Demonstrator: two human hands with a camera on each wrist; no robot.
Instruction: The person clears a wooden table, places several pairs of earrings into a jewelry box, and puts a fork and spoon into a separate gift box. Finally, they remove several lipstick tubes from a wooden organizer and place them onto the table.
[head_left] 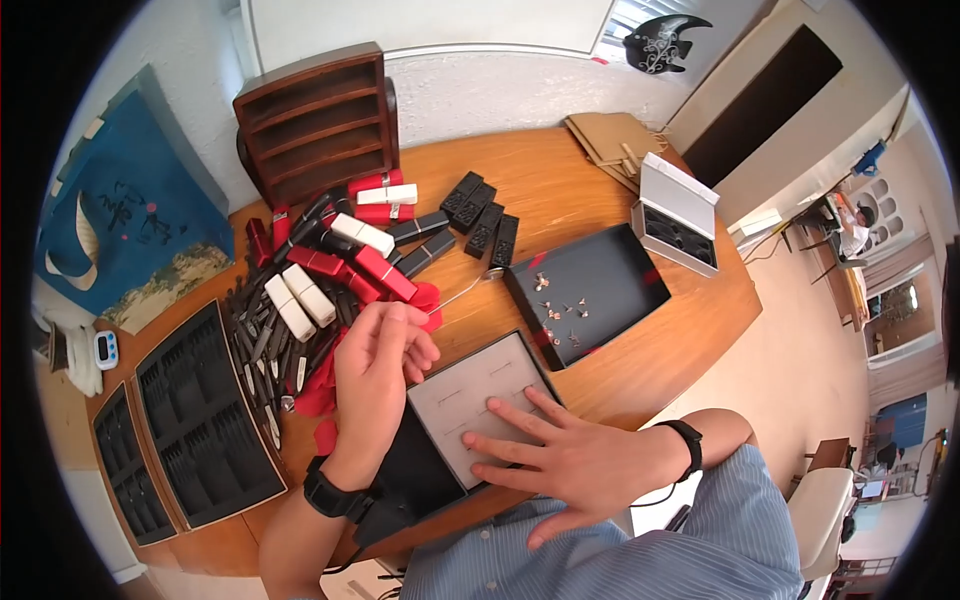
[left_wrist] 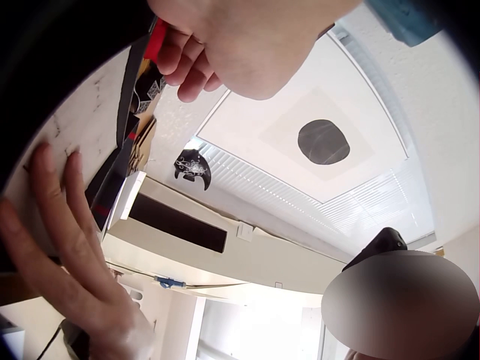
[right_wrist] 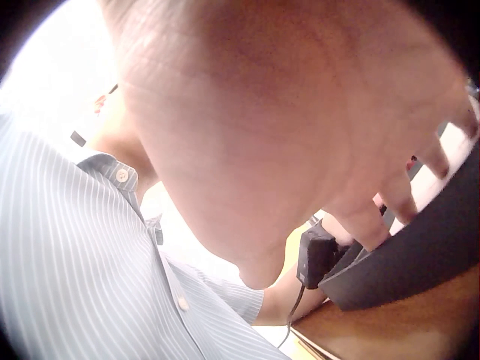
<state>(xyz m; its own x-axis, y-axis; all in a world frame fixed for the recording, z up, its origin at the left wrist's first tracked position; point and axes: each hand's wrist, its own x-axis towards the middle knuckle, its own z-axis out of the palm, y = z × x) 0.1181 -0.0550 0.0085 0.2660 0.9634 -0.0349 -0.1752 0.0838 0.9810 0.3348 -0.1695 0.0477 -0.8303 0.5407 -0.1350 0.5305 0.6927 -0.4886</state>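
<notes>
In the head view my left hand [head_left: 378, 365] pinches a thin silvery strand [head_left: 462, 295] between thumb and fingertips. The strand slants up and right toward the corner of a black tray [head_left: 625, 285]; its exact kind cannot be told. Several small gold-coloured pieces [head_left: 555, 312] lie scattered in that tray. My right hand [head_left: 570, 450] lies palm down, fingers spread, on a light grey pad [head_left: 450, 400] with short slits. The pad sits in a black box [head_left: 420, 470]. In the left wrist view, the right hand's fingers [left_wrist: 64, 217] rest on the pad.
Red, white and black narrow boxes [head_left: 365, 235] are heaped at the left, beside many slim dark pieces [head_left: 262, 340]. Black slotted trays [head_left: 205, 410] stand at the far left. A wooden shelf [head_left: 320, 130] is behind; an open white case [head_left: 680, 215] sits at the right.
</notes>
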